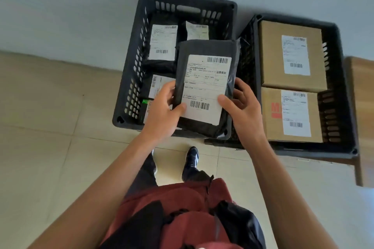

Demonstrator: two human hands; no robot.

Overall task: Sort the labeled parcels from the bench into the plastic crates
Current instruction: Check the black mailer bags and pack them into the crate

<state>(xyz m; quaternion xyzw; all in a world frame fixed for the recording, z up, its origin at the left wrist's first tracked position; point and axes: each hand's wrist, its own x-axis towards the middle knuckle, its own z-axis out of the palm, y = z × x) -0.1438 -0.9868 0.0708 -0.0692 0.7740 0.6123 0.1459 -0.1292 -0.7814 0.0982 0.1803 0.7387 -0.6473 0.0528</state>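
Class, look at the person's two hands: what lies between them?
In the head view, a black poly mailer with a white shipping label lies between the left hand and right hand; both grip its edges.

- Soft, even daylight; nothing is harshly lit.
- The wall (pixel 60 6) shows a dim bluish cast, the floor (pixel 50 117) a warmer beige.
- Faint shadows lie inside the crates (pixel 129 79).
- Wide-angle bending curves the edges; forearms stretch toward the lower corners.
- Label (pixel 204 87) print is soft, small text unreadable.
- Slight overall blur.
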